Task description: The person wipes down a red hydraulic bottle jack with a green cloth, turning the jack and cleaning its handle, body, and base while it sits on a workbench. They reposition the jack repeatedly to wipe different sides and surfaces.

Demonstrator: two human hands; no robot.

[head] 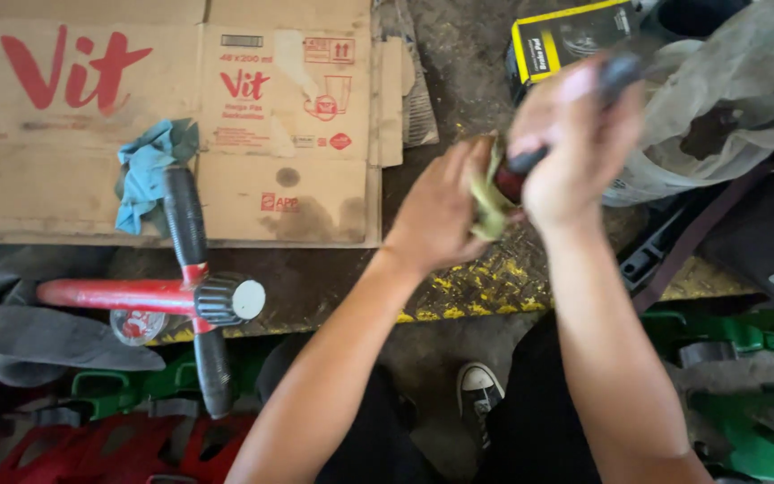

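My right hand [575, 143] is closed around a dark handle with a red part [530, 166], which runs from its fist down to the left. My left hand [441, 211] presses a yellowish-green rag [490, 202] against the lower red end of that handle. Both hands are blurred. What the handle belongs to is hidden by the fingers.
Flattened cardboard [64, 134] covers the dirty floor at left, with a teal cloth [147, 175] on it. A red tool with black grips [194, 287] lies at lower left. A black-and-yellow box [566, 36] and a plastic bag [727, 99] sit at top right. Green and red crates [745, 421] line the bottom, near my shoe [478, 394].
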